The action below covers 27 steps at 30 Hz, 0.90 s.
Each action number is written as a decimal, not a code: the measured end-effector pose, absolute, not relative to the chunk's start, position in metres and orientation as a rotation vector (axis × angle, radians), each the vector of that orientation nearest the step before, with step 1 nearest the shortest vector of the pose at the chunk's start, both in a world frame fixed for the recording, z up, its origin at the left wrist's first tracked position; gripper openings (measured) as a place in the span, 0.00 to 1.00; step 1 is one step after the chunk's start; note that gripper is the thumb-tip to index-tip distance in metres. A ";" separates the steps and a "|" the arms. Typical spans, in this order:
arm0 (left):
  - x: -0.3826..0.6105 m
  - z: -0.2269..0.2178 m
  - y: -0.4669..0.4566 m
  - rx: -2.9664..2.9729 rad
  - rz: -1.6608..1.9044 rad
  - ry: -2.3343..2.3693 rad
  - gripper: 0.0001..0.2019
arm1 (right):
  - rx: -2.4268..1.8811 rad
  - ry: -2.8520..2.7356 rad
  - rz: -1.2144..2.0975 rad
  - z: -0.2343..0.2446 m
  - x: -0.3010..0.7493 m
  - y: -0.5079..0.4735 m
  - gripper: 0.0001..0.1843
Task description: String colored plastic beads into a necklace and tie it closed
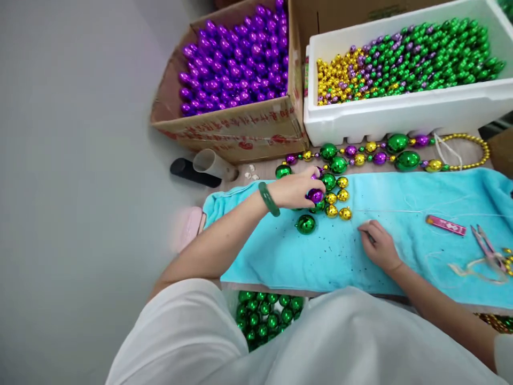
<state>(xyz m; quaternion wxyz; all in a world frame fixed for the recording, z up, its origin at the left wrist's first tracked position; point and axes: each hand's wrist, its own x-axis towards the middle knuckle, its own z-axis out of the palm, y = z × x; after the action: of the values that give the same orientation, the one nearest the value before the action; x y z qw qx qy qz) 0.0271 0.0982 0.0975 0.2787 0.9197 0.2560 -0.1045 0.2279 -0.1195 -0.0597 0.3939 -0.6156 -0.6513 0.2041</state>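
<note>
One purple bead [316, 197] sits in the grasp of the left hand [295, 191] near the frame's centre in the head view, beside gold beads [331, 212] and a green bead [306, 224] on a blue towel [276, 256]. Further right, the right hand [379, 246] is half-curled over the towel; whether it pinches anything, I cannot tell.

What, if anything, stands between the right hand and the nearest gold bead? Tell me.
Nothing visible: only bare towel shows between the right hand and the nearest gold bead.
</note>
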 end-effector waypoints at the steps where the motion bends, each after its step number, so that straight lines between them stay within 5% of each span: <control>1: 0.029 0.087 0.091 2.509 -0.319 0.705 0.18 | -1.557 -1.652 0.511 -0.059 0.228 -0.120 0.09; 14: 0.020 0.052 0.144 2.385 -0.357 0.748 0.34 | -1.511 -1.633 0.521 -0.062 0.227 -0.121 0.09; 19: 0.018 0.106 0.151 2.318 -0.135 0.881 0.22 | -1.519 -1.633 0.532 -0.061 0.227 -0.122 0.09; 24: 0.005 0.167 0.222 2.304 0.716 1.457 0.25 | -1.525 -1.645 0.546 -0.060 0.227 -0.122 0.09; 27: 0.002 0.170 0.278 2.339 0.436 1.686 0.25 | -1.534 -1.647 0.542 -0.060 0.227 -0.122 0.09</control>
<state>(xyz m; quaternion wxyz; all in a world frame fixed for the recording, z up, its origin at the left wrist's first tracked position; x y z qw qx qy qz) 0.0017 0.2776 0.1698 0.1124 0.7971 0.5744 0.1486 0.2273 -0.1219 -0.0600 0.4016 -0.6069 -0.6515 0.2143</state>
